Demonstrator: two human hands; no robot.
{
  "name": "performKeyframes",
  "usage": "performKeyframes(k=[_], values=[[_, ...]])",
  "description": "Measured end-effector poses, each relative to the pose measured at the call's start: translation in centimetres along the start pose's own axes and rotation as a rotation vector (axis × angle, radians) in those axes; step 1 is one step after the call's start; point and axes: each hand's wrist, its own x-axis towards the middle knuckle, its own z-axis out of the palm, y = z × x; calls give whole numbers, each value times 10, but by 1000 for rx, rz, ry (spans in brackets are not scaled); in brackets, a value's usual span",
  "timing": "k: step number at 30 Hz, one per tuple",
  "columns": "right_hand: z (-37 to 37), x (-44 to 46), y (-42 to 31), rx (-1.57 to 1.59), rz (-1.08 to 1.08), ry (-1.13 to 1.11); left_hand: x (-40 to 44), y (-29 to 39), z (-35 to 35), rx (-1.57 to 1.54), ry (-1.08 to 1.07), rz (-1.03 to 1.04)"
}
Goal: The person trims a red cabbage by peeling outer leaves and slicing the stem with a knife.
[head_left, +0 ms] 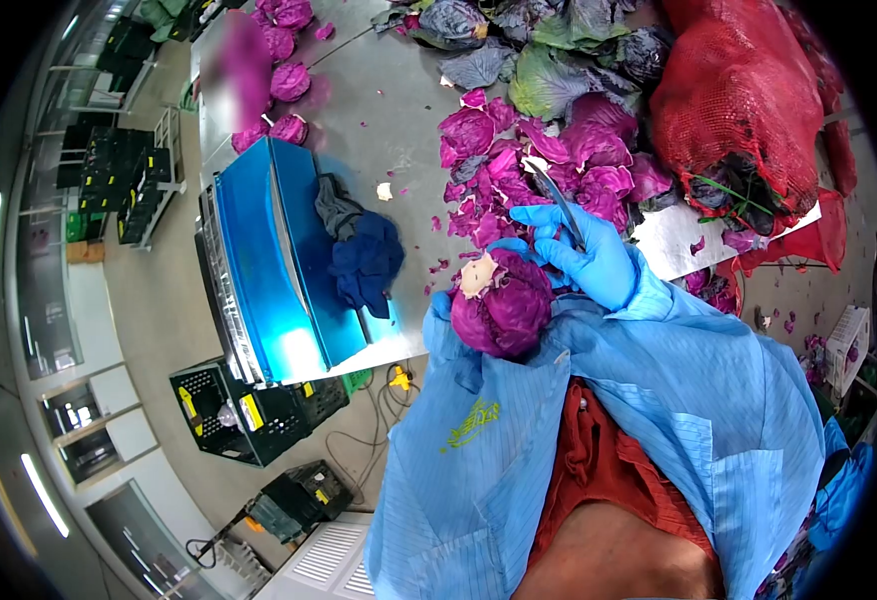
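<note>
A purple cabbage [507, 312] with a pale cut stem end rests close to the blue coat, above the table's front edge. My left hand [440, 306], in a blue glove, supports it from the left side; most of its fingers are hidden behind the cabbage. In my right hand [591, 258], also gloved in blue, is a knife [562, 203] with its curved blade pointing up and away, and some fingers reach the cabbage's upper right side. Trimmed purple leaves [499, 180] lie in a pile just beyond both hands.
A blue metal machine [289, 250] stands on the table [369, 110] at left, beside dark cloths [364, 260]. Several cabbages [290, 82] lie at the far left, green-purple outer leaves [559, 80] at the back. A red mesh sack [734, 90] is at right, black crates [229, 410] below left.
</note>
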Motion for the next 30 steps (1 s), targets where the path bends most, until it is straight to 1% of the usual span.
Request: performKeyframes(k=[2,5,8,11,17,19,20,23,26,30], values=[[-2,1,7,-44,-53,-6,0,0,1,18,5,4],[-5,0,3,-267,-19,-16,1,-1,2,45,7,15],[-9,4,24,-353,-242,-5,0,4,2,86,17,22],[-7,-1,9,-470,-94,-28,-3,8,-1,141,33,36],[-6,1,11,-513,-136,-21,-7,17,-7,304,64,64],[-7,2,11,-520,-77,-31,-8,20,-8,384,69,78],[-8,2,11,-523,-49,-36,-7,22,-8,430,71,86],[-10,3,20,-480,-71,-23,-9,27,-7,596,75,117],[-14,5,24,-527,-93,-32,-9,29,-8,786,77,156],[-17,7,29,-503,-108,-40,-8,31,-5,994,81,218]])
